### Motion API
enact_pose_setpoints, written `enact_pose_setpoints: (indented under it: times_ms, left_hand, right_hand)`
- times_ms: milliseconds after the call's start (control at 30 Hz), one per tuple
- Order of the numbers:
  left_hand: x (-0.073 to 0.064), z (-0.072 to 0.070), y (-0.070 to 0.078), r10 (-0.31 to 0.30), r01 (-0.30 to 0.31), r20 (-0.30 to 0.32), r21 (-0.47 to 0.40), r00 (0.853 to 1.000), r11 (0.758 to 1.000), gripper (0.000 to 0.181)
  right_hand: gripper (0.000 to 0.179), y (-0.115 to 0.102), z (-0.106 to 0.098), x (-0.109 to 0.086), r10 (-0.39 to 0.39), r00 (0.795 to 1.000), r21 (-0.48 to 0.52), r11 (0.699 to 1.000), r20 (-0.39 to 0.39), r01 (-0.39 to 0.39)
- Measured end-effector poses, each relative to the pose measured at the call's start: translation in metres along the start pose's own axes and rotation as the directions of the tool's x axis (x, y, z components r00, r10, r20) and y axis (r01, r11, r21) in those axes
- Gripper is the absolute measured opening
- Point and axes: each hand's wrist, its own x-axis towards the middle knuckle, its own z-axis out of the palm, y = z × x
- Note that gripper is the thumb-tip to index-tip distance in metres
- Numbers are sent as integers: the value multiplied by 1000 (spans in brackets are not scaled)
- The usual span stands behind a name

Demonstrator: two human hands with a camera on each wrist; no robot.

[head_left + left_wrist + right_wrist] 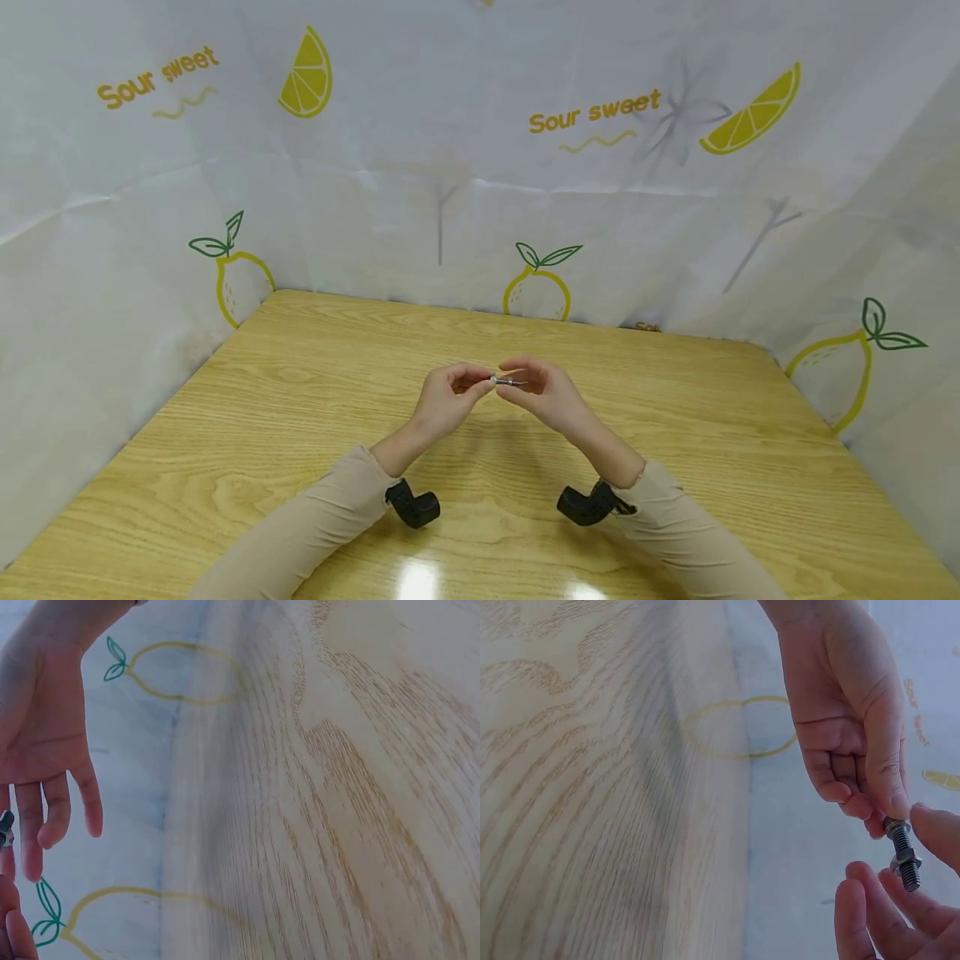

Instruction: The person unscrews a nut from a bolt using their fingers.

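A metal bolt (902,841) with a nut (907,859) on its threaded shank is held above the table. My left hand (442,404) pinches the bolt's head end between thumb and fingers. The threaded end points toward my right hand (553,402), whose fingers are spread loosely around it. In the right wrist view, the right thumb (939,834) lies beside the shank and the other fingers stand apart from the nut. The left wrist view catches only part of the bolt (6,825) at its edge.
A wood-grain table (300,417) lies under both hands. White cloth (420,100) printed with lemons surrounds it at the back and sides. A black wrist mount (412,504) sits at the left sleeve, another black mount (585,505) at the right.
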Motion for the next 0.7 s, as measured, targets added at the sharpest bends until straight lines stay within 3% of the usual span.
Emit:
enact_pose_setpoints:
  times_ms: [133,267,467,700]
  left_hand:
    - [0,0,0,-6,6,-1,12,1000,1000,16]
    - [0,0,1,-5,5,-3,21,1000,1000,17]
    - [0,0,0,-4,4,-2,23,1000,1000,17]
    - [0,0,-1,-4,4,-1,17,1000,1000,17]
  right_hand:
    - [35,0,0,0,8,1000,-14,1000,25,-8]
    - [27,0,0,-1,-7,1000,-18,1000,-1,7]
    - [40,-1,0,-1,-8,1000,10,1000,-10,8]
    - [34,0,-2,-2,17,1000,4,1000,22,-17]
